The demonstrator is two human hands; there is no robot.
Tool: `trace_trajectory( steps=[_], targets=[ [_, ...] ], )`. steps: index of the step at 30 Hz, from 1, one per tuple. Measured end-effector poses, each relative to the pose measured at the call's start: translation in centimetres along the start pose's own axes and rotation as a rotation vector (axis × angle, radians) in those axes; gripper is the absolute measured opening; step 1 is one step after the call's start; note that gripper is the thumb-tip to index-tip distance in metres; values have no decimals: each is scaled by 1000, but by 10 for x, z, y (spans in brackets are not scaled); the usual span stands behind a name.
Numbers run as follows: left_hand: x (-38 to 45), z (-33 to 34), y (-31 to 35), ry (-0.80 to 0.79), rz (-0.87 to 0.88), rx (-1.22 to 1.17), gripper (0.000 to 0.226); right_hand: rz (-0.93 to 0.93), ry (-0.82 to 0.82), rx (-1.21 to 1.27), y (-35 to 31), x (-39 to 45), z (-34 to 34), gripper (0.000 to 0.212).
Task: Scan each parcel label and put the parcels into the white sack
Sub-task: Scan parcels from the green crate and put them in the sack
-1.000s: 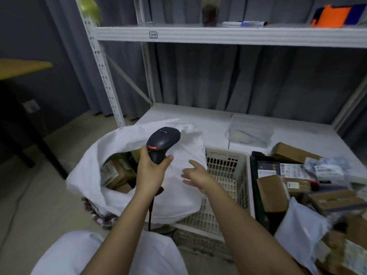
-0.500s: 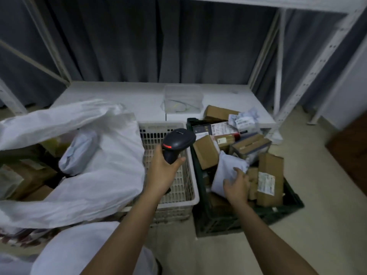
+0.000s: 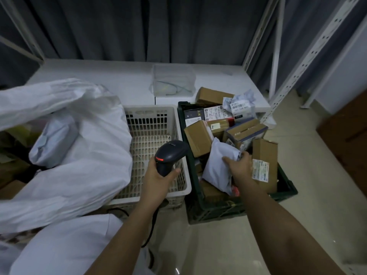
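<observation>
My left hand (image 3: 158, 176) grips a black barcode scanner (image 3: 169, 154) over the white basket (image 3: 156, 113), its red light lit. My right hand (image 3: 238, 165) grips the top of a white poly-bag parcel (image 3: 215, 165) lying in the dark green crate (image 3: 286, 192). Around it the crate holds several brown cardboard boxes (image 3: 198, 137) and labelled parcels (image 3: 241, 105). The white sack (image 3: 79, 171) lies open at the left, with a pale grey bag parcel (image 3: 53, 139) in its mouth.
A low white shelf board (image 3: 119, 82) runs behind the basket and crate, with a clear plastic box (image 3: 172, 80) on it. White rack posts (image 3: 309, 56) stand at the right. Pale floor (image 3: 317, 185) spreads to the right, a brown cabinet (image 3: 349, 135) beside it.
The view swung right from the sack to the crate. My right hand went from the sack to the crate and took hold of the white bag parcel. The scanner stays in my left hand.
</observation>
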State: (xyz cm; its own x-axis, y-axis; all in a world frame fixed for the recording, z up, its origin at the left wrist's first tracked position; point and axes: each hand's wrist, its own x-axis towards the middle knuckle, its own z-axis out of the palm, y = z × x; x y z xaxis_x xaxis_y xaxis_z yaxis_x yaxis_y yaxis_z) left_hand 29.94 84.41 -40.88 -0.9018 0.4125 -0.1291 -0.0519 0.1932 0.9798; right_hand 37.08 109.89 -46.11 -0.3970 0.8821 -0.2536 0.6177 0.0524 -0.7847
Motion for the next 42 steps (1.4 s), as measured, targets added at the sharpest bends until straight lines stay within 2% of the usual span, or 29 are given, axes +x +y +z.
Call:
trace_trajectory(
  steps=[3,5,7,9,13,17,20,23,28,31,33,34,36,38,40,42],
  targets=[
    [4,2,-2,25,-7,-32,51,-207,72,45,10,-13,-1,25],
    [6,5,-3,39,-14,-27,50,-450,108,-75,23,-32,-4,19],
    [7,9,-5,31,-22,-18,50,-675,71,-242,41,-59,-5,18],
    [6,14,-8,0,-28,-19,49,-820,49,-382,61,-86,-5,20],
    [0,22,-14,-47,-26,21,46,-823,51,-405,101,-112,-5,21],
    [-7,27,-22,-93,-54,31,45,-819,-38,-303,119,-125,-6,16],
    [-9,30,-31,-126,-67,53,47,-767,-64,-257,121,-133,-6,7],
    [-11,31,-37,-157,-87,74,52,-664,-98,-128,116,-141,-3,14],
    [-15,33,-39,-177,-129,82,45,-367,28,153,92,-143,5,19],
    [-17,35,-42,-213,-147,67,48,-242,57,211,81,-140,8,37],
    [-19,36,-43,-240,-158,57,50,-48,105,197,83,-136,10,55],
    [-19,37,-43,-254,-163,58,52,75,80,203,85,-135,10,60],
    [-20,38,-43,-291,-175,61,58,321,-128,294,85,-140,12,62],
    [-21,38,-42,-348,-190,53,61,479,-347,430,80,-147,10,51],
    [-22,36,-40,-403,-200,27,55,476,-344,621,78,-147,8,40],
    [-23,34,-35,-406,-176,5,46,396,-229,696,73,-144,1,42]
  ],
)
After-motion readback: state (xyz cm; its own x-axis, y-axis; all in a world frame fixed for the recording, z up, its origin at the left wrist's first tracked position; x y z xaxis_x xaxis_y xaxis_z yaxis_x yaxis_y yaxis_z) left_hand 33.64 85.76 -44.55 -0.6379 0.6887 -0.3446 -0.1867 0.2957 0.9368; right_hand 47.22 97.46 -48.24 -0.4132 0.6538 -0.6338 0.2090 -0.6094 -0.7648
